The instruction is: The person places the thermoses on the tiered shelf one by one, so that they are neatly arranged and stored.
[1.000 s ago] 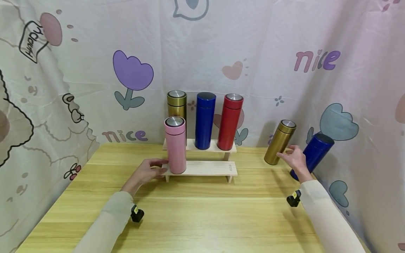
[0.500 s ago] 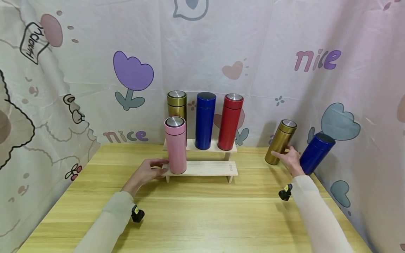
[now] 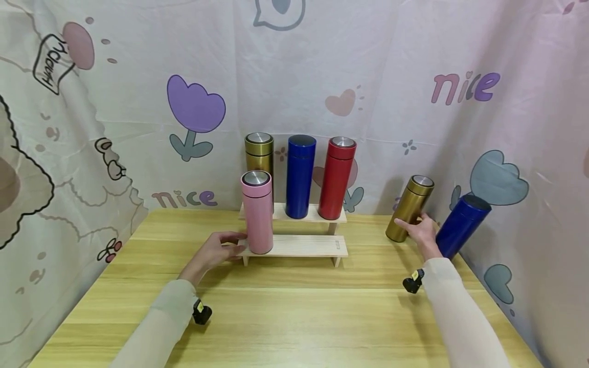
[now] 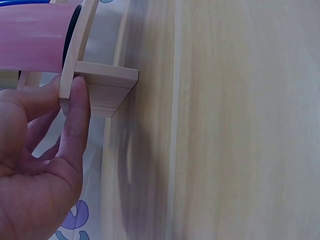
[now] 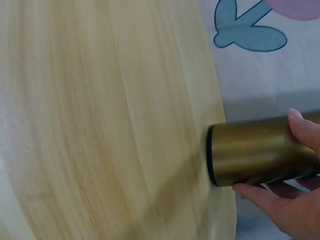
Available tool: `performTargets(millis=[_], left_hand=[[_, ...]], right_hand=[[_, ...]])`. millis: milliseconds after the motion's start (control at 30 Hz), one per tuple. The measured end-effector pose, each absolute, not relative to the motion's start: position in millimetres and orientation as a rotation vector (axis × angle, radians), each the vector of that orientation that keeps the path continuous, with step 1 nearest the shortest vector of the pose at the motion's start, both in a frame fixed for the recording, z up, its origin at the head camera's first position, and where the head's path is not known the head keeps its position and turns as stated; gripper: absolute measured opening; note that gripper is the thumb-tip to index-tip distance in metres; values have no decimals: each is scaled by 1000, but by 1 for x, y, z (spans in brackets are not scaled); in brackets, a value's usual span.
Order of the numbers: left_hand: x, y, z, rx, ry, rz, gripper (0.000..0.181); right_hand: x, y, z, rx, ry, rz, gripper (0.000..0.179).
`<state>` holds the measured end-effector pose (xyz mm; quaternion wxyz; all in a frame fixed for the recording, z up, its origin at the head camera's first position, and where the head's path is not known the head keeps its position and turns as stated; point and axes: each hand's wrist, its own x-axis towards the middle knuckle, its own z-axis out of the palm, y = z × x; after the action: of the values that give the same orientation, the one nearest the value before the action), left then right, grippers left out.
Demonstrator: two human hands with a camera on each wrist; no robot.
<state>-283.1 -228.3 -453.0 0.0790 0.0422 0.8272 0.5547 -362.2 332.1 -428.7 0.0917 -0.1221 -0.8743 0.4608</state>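
Observation:
My left hand pinches the left end of the lower board of a two-step wooden display rack; the left wrist view shows fingers on both faces of the board edge. Beside these fingers a pink thermos stands upright on the lower step. At the right, my right hand holds the lower part of a gold thermos that stands on the table. In the right wrist view, thumb and fingers lie around the gold body. Behind the right hand is a blue thermos, its base partly hidden.
On the upper step stand another gold thermos, partly hidden by the pink one, a second blue thermos and a red thermos. The wooden table meets a printed cloth curtain at the back and sides.
My right hand has moved slightly left and closed in on the gold thermos, uncovering more of the bare table at its right. The left hand stays at the rack. The head view has shifted slightly.

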Motion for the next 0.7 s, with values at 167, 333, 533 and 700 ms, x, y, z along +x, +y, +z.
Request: performTargets(millis=[167,333,533,700], left_hand=[[-283,-228,-454,130,2468,1668,46],[-284,-228,-455,115,2470,1660,46],[-285,-228,-456,114,2464,1668,46],[-286,-228,-456,138,2460,1697,44]], right_hand=[[-358,327,-419,-294,-2623,1470,91],[-354,319,-404,-133,-2626,1619,93],[-346,311,-386,-55,-2687,1635,95],[-339,305,-374,14,-2732,1627,99]])
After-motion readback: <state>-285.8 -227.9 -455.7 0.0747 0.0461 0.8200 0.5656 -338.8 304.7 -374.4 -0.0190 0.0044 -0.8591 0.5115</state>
